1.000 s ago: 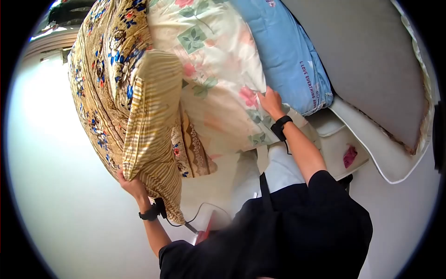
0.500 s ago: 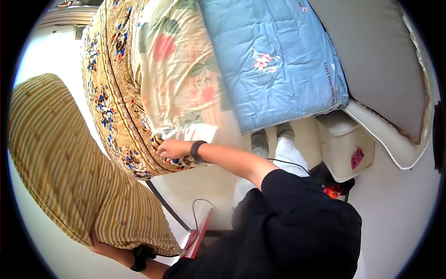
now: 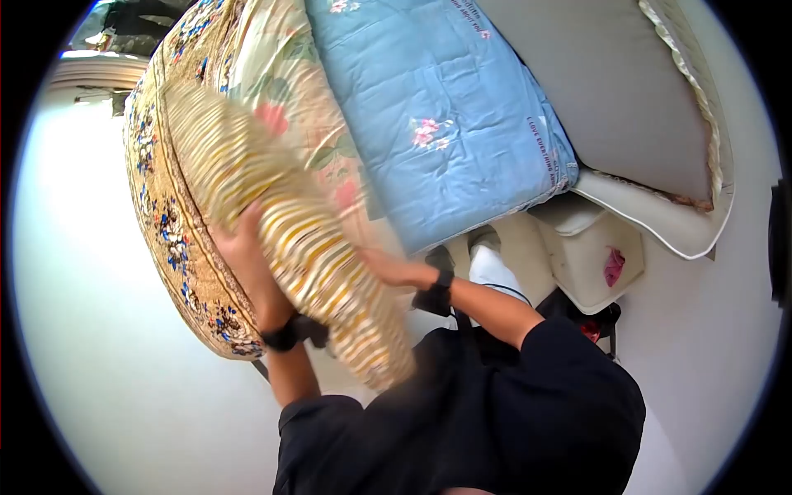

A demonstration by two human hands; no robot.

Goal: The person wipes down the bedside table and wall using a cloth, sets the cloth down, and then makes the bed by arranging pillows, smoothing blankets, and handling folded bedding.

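Note:
A striped pillow (image 3: pixel 318 256) in yellow, brown and white is tilted over the near left part of the bed, blurred by motion. My left hand (image 3: pixel 252 264) grips it from its left side, thumb over the striped fabric. At the pillow's right edge is my right hand (image 3: pixel 392 268), touching it or very close; its fingers are smeared and partly hidden. Beneath lie a pale floral sheet (image 3: pixel 338 165) and a brown patterned blanket (image 3: pixel 177 239) with blue flowers. A blue quilt (image 3: pixel 437 107) with pink flowers is spread to the right.
A large grey cushion or panel (image 3: pixel 602 91) with a ruffled edge stands at the upper right. Below it is a cream bin-like container (image 3: pixel 590 256) holding a pink cloth (image 3: pixel 614 266). A white wall (image 3: pixel 74 272) runs along the left. My feet are on the pale floor.
The pillow has swung from the lower left up and right over the bed, with my left hand on it. My right hand has left the blanket's edge and come to the pillow's right side.

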